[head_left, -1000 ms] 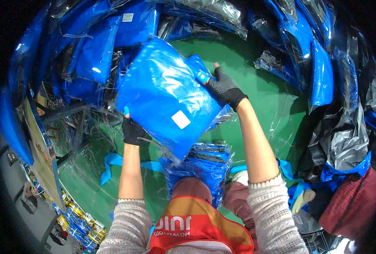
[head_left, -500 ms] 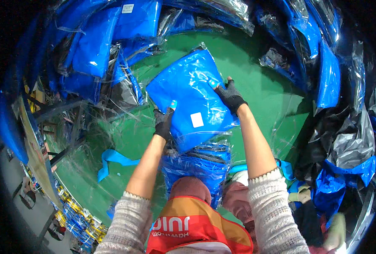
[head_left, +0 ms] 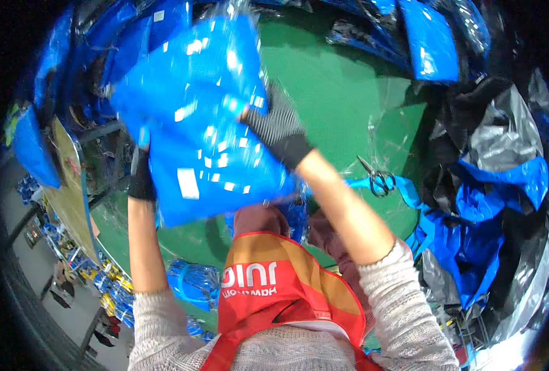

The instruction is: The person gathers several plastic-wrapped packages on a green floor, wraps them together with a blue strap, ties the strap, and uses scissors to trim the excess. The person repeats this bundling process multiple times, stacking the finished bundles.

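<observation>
Holding a large blue plastic-wrapped package [head_left: 206, 123] up above the green table [head_left: 348, 93], both gloved hands are closed on it: the left hand [head_left: 141, 179] clamps the package's lower left edge, its fingers hidden behind the wrap, and the right hand [head_left: 277, 127] presses flat against the package's right side with its fingers spread over the glossy film. The package is tilted and blurred, with a small white label [head_left: 188, 183] near its lower edge. Across the table from the package, to its right, a pair of scissors [head_left: 376, 179] lies on a sheet of clear film [head_left: 392, 136], beside a blue strap [head_left: 410, 198]. More blue packages [head_left: 429, 37] ring the table's far rim, and dark and silver bags [head_left: 503, 142] are heaped at its right edge. Below the package, the person's orange apron [head_left: 274, 290] shows.
</observation>
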The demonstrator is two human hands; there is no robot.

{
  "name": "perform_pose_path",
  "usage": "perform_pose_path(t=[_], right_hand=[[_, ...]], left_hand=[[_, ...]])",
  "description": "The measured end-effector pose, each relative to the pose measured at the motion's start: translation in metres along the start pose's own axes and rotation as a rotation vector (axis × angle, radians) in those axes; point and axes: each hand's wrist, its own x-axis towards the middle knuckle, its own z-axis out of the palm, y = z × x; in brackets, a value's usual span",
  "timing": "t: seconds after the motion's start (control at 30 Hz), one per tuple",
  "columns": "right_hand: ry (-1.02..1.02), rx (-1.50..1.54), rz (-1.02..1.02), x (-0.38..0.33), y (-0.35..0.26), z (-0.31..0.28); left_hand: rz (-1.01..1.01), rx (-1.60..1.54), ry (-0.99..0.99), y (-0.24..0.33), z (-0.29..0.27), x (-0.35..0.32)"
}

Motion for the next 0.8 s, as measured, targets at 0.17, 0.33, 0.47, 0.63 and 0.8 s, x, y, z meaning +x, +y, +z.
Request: perform_pose_path(t=[0.17,0.33,0.47,0.63,0.8], right_hand=[[0.033,0.228,0.299,-0.143,0.004,0.015],[0.057,0.427,0.702,-0.224,0.069,0.01],[0.089,0.171,0.571,-0.249,0.116,0.016],[0.077,0.229,0.565,-0.268,0.126,0.036],[0.033,0.064,0.565,-0.268,0.116,0.028]], left_hand=[[-0.221,0.186,0.053,-0.047,-0.029,-0.098],[-0.305,0.337,0.237,-0.157,-0.034,-0.152],[-0.118,0.877,0.093,-0.264,-0.058,-0.152],[-0.512,1.046,-0.027,-0.256,-0.068,-0.155],[0.458,1.389,0.095,-0.096,0.038,-0.149]])
